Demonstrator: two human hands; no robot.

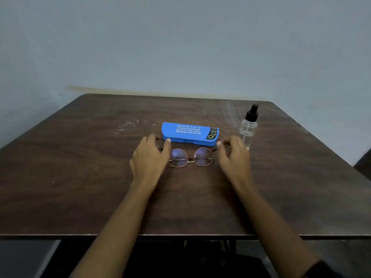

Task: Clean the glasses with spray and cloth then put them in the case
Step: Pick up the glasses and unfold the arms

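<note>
Round gold-rimmed glasses [190,157] are flanked by the loosely open left hand [149,157] and right hand [233,157] on the brown wooden table [80,177], a shut blue plastic case [188,133] and clear black-capped spray bottle [249,127] being set behind.

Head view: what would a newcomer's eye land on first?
The bright blue case, shut, at the centre of the table. Just in front of it lie round-rimmed glasses, flanked by the left hand and right hand. A clear spray bottle stands upright right of the case.
</note>
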